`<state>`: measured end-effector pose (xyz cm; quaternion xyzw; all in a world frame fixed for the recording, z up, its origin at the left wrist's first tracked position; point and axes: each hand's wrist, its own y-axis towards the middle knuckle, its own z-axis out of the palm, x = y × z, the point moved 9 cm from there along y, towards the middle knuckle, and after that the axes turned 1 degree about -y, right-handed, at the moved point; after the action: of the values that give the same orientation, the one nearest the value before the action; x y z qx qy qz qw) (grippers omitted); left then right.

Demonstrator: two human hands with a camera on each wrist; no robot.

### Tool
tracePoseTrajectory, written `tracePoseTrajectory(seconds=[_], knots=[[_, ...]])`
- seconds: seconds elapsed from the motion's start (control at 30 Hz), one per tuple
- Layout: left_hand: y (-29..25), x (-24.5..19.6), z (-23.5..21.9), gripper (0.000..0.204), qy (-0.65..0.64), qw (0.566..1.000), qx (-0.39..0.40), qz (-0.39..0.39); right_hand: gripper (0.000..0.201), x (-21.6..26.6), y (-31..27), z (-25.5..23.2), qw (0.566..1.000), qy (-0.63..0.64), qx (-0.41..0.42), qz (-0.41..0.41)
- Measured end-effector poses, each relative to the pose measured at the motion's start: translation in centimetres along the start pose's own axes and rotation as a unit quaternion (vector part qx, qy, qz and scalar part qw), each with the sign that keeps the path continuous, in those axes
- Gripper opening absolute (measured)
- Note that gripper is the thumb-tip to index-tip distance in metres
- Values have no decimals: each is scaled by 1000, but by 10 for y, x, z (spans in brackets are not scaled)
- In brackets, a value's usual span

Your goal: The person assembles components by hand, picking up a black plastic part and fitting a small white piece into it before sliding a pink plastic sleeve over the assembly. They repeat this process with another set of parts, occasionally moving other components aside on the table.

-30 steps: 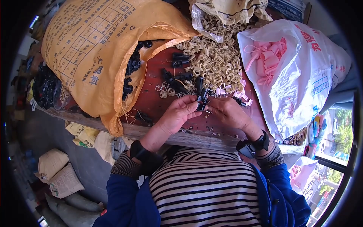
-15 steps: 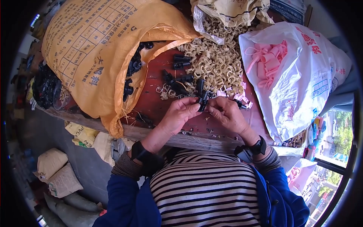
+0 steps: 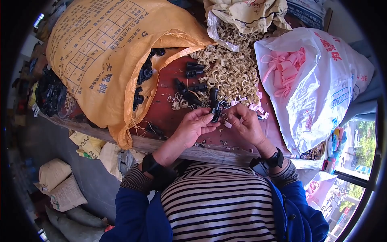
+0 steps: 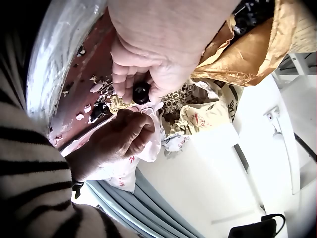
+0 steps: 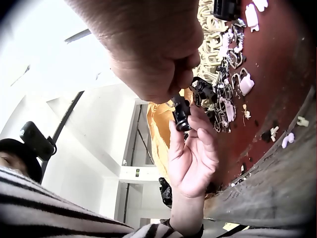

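Observation:
Thumb and fingers of my left hand pinch a short black plastic tube fitting above the front of the red table. In the left wrist view the round dark end of this fitting faces the camera. Just to its right, my right hand is curled with thumb and fingertips together, slightly apart from the fitting in the head view. A thin wire piece shows at the right fingertips in the right wrist view, mostly hidden by the fingers. Beneath the right thumb, a small pink piece appears.
An orange woven sack with black fittings inside lies open at the left. Beige clips are heaped at the back. A white sack of pink parts stands on the right. More black fittings lie beyond the hands.
My right hand has drawn slightly back from the black fitting, and its fingers have closed up more. The pink piece under the thumb has come into sight. My left hand keeps its pinch.

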<state>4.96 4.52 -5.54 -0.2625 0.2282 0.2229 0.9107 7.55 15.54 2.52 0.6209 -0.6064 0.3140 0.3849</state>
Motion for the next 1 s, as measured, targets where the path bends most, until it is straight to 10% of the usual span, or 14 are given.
tracePoseTrajectory(seconds=[0.6,0.73,0.83,1.0], knots=[[-1,15,-3,19,3,998,-11,-63,13,43,-5,18,949,-241,38,-201],[-2,11,-3,20,67,995,-11,-68,16,30,-3,19,976,-152,68,-142],[-2,8,0,20,93,993,-4,-72,20,-5,0,16,995,-17,71,64],[-2,6,-4,19,79,994,-30,-65,20,-18,7,1,998,-50,28,34]])
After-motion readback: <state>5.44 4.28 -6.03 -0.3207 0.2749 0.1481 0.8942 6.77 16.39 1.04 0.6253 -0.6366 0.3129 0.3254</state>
